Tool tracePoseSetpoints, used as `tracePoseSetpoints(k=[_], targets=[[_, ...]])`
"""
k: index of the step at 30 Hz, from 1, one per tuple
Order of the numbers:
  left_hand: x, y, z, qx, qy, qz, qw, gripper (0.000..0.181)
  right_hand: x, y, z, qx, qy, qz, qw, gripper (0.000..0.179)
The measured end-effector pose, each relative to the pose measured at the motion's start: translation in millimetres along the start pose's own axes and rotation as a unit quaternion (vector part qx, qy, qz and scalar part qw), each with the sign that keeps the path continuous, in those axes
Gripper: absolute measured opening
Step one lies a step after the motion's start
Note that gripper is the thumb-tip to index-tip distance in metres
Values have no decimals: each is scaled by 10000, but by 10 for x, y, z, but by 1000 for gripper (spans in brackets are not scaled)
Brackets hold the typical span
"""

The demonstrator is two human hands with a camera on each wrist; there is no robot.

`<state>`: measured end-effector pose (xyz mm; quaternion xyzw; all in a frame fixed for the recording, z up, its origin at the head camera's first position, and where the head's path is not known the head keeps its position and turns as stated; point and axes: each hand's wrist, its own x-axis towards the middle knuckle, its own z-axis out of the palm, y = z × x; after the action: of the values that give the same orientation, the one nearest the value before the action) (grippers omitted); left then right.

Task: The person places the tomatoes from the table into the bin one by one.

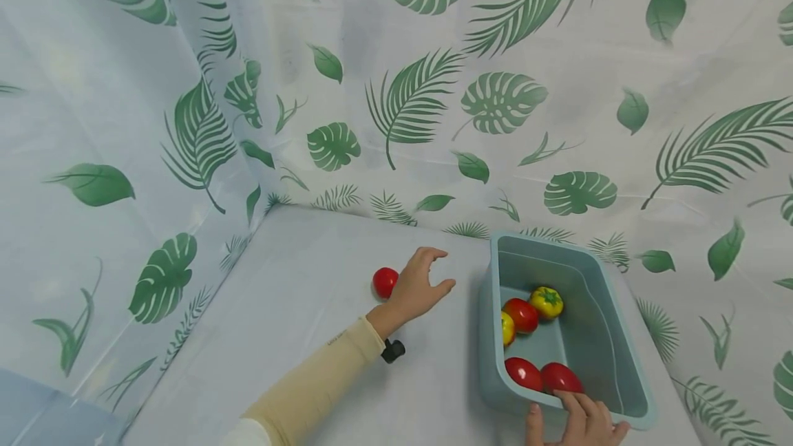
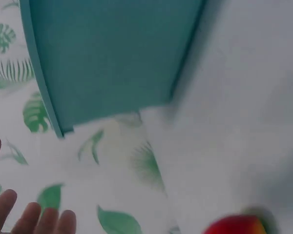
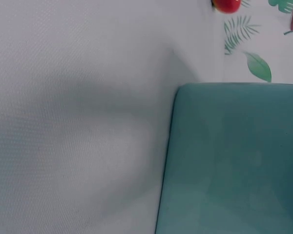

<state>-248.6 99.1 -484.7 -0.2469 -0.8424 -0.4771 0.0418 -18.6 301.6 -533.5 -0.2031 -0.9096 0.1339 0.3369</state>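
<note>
My left hand (image 1: 414,291) is held over the table beside a red, round fruit or vegetable (image 1: 385,282). Its thumb and fingers are bent apart with nothing between them. The red piece lies partly behind that hand; the left wrist view catches its edge (image 2: 237,225) at the bottom. At the near end of a blue-green plastic bin (image 1: 489,336), my right hand (image 1: 579,422) grips the rim, fingers inside and thumb outside. A yellow bell pepper (image 1: 546,302), a red piece (image 1: 520,315) and a half-hidden yellow piece (image 1: 507,329) sit in the bin. Two more red pieces (image 1: 523,373) lie near the gripped rim.
A white table (image 1: 297,281) extends left of the bin. Leaf-printed white sheeting (image 1: 421,177) hangs behind and along both sides. The bin's far end stands close to the back sheeting. A dark wrist device (image 1: 393,351) is strapped under the left wrist.
</note>
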Motion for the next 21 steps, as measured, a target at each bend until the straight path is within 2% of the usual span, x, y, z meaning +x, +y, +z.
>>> tracePoseSetpoints(k=[5, 11, 14, 17, 21], targets=[[41, -280, -156, 513, 136, -449, 9976, 50, -3, 12, 2, 20, 30, -35, 10000, 66], [59, -516, -251, 1190, 89, -666, 9906, 49, -11, 11, 9, 44, 70, -31, 10000, 66], [50, -615, -276, 1764, -28, -836, 9808, 48, -14, 2, 1, 15, 19, 17, 10000, 66], [33, -707, -278, 2379, -289, -942, 9663, 47, -14, -5, -6, 2, -13, 28, 10000, 66], [3, -827, -239, 2791, -618, -988, 9532, 49, -16, -10, -5, -20, -21, 44, 10000, 67]])
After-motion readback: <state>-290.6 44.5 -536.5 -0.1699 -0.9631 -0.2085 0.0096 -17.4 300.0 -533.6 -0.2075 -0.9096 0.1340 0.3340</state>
